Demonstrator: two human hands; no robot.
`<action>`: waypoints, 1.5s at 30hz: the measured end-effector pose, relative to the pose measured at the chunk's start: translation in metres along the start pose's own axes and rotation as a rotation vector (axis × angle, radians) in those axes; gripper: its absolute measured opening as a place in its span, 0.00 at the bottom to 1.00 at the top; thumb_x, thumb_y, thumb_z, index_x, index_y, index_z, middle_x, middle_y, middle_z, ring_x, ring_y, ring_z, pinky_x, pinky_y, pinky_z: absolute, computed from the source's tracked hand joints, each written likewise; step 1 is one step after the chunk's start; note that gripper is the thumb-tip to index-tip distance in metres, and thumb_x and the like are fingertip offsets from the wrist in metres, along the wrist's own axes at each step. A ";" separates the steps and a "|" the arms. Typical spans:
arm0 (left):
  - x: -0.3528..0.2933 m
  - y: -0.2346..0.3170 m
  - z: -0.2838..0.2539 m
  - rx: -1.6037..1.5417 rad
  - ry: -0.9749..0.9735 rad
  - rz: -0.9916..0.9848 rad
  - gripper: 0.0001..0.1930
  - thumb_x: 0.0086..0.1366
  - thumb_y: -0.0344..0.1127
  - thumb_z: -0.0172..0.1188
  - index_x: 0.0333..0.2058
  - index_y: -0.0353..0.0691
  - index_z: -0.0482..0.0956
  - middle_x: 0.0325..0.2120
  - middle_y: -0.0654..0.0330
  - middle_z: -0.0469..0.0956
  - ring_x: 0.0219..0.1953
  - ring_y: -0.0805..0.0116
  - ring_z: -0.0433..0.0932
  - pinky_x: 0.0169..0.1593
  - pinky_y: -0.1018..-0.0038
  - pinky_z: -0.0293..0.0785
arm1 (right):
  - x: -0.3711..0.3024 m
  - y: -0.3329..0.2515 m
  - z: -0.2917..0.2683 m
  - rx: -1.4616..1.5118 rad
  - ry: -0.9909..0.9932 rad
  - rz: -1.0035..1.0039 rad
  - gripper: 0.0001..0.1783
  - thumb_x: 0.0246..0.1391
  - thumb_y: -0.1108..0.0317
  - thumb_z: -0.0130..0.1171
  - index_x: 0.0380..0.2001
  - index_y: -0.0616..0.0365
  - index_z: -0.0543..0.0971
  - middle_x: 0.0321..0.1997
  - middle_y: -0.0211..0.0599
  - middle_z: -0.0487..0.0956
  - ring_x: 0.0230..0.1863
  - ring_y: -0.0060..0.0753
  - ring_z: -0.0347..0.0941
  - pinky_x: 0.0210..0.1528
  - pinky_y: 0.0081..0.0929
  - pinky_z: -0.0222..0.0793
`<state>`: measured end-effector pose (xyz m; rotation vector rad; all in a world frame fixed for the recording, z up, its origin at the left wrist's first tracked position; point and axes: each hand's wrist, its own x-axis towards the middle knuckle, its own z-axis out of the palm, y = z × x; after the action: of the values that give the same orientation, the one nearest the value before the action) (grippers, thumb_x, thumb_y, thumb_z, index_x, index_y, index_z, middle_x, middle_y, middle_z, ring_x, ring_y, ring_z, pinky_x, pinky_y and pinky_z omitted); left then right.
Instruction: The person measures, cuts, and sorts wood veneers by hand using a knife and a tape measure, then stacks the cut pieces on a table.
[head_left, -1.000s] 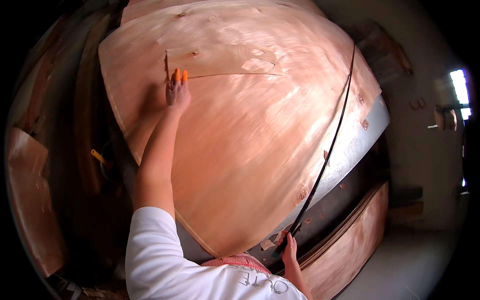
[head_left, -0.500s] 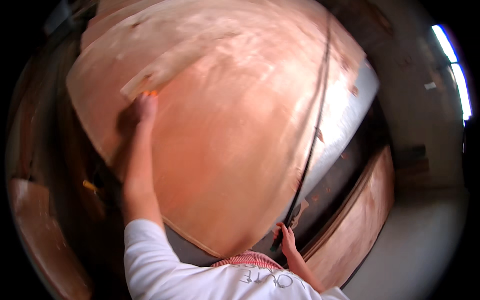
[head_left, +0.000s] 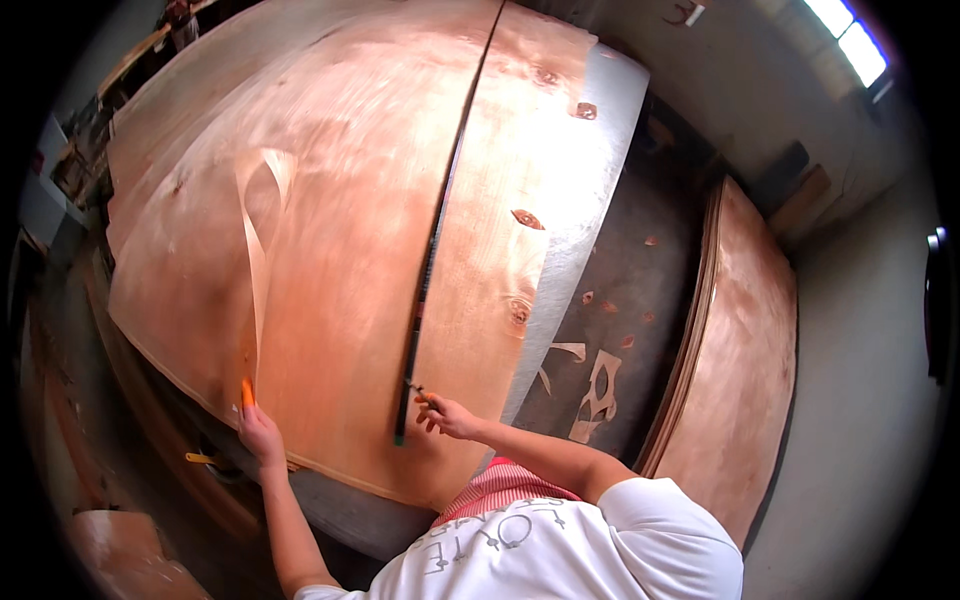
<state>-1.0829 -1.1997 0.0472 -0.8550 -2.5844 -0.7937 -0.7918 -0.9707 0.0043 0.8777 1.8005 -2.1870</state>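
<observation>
My left hand [head_left: 262, 436] is closed on a slim orange tool [head_left: 248, 390], possibly a cutter, near the left edge of a large sheet of wood veneer [head_left: 340, 380]. A thin, twisted veneer strip [head_left: 257, 270] runs from beside that tool up to a curled loop lying on the sheet. Along the sheet stretches a long black straight bar [head_left: 434, 240], its green-tipped near end toward me. Just right of that end, my right hand [head_left: 452, 417] pinches a small dark-and-orange piece [head_left: 424, 397] by the bar; its exact kind is unclear. The lower fingers are loosely curled.
Reddish knots [head_left: 528, 219] mark the sheet's right part, beside a shiny grey surface [head_left: 600, 150]. Veneer scraps [head_left: 600, 390] lie on the dark floor. A stack of veneer sheets [head_left: 740, 350] stands at the right. A yellow object [head_left: 203, 458] shows under the left edge.
My left hand has come back toward me from farther up the sheet, and a twisted strip now shows. My right hand has let go of the bar's end. The view has turned.
</observation>
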 end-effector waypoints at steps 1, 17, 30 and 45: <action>-0.007 0.013 -0.008 -0.014 0.002 -0.001 0.14 0.62 0.30 0.46 0.46 0.36 0.70 0.33 0.48 0.74 0.36 0.49 0.73 0.37 0.63 0.71 | -0.005 0.004 -0.003 -0.102 -0.015 -0.136 0.15 0.58 0.63 0.41 0.46 0.58 0.64 0.31 0.35 0.75 0.26 0.25 0.71 0.28 0.22 0.67; -0.038 0.260 -0.001 -0.444 -0.060 -0.025 0.10 0.63 0.33 0.48 0.28 0.31 0.69 0.17 0.60 0.68 0.21 0.75 0.64 0.27 0.75 0.62 | -0.197 0.133 -0.220 -0.381 0.185 0.069 0.17 0.53 0.59 0.49 0.40 0.60 0.70 0.25 0.36 0.75 0.27 0.28 0.71 0.32 0.26 0.67; -0.069 0.363 0.006 -0.947 -0.434 -0.342 0.11 0.64 0.31 0.46 0.41 0.32 0.71 0.33 0.67 0.74 0.35 0.81 0.69 0.43 0.83 0.64 | -0.307 0.247 -0.393 -0.045 0.461 0.164 0.13 0.55 0.64 0.49 0.39 0.62 0.71 0.23 0.31 0.73 0.23 0.22 0.68 0.27 0.20 0.63; -0.063 0.233 0.163 -0.266 -0.415 -0.359 0.13 0.59 0.31 0.46 0.40 0.33 0.73 0.25 0.60 0.75 0.28 0.69 0.73 0.33 0.75 0.68 | -0.202 0.116 -0.451 -0.515 0.294 0.125 0.11 0.53 0.63 0.48 0.32 0.61 0.69 0.20 0.35 0.72 0.25 0.28 0.70 0.31 0.25 0.65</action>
<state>-0.9069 -0.9763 -0.0162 -0.6896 -3.1037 -1.1904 -0.4241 -0.6224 -0.0262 1.1791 2.2198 -1.4639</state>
